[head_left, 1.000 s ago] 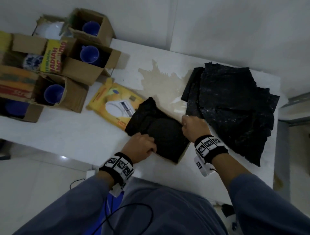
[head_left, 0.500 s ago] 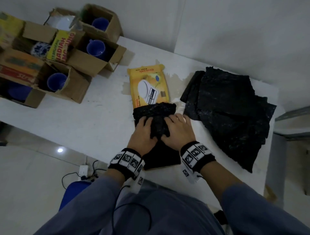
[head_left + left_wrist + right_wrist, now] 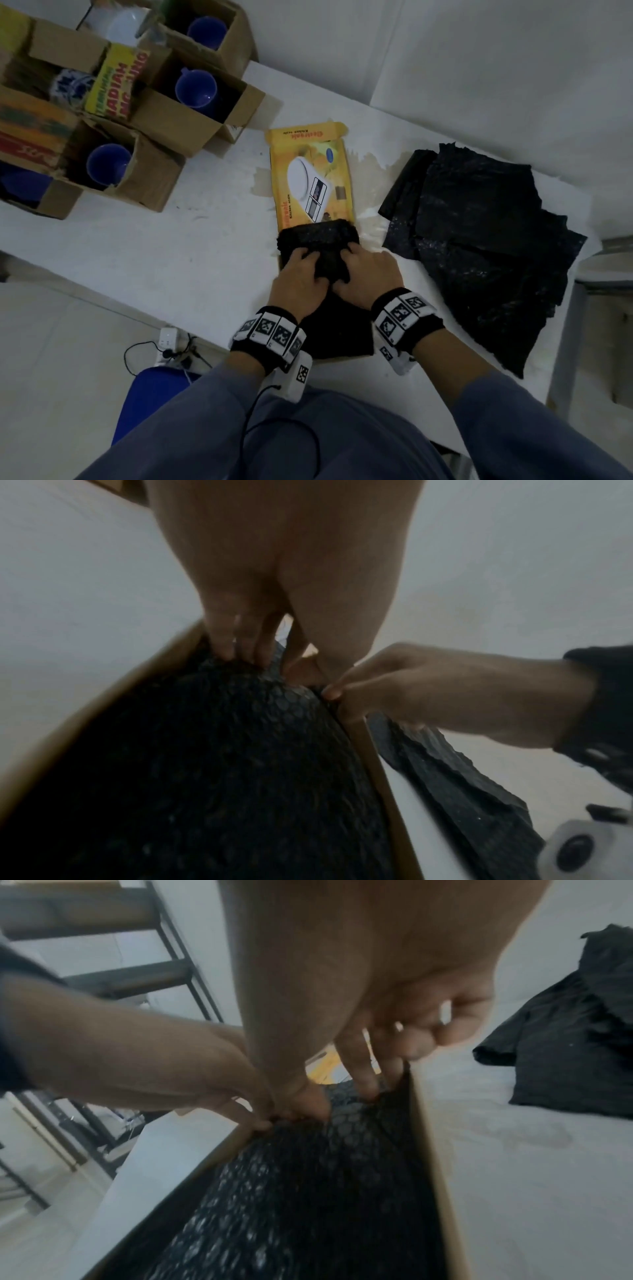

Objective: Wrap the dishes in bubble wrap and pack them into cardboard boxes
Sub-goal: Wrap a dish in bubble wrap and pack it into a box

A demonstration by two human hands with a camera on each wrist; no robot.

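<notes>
My left hand (image 3: pixel 297 274) and right hand (image 3: pixel 368 274) sit side by side, fingers curled, pinching the black bubble wrap bundle (image 3: pixel 322 240) into the yellow box (image 3: pixel 310 171).

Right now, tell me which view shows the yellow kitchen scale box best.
The head view: the yellow kitchen scale box lies flat on the table, its printed face clear. The right wrist view catches only a yellow sliver behind the fingers; the left wrist view shows only its plain brown edges.

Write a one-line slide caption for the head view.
Both hands, left hand and right hand, press a black bubble-wrapped bundle into the yellow kitchen-scale box.
</notes>
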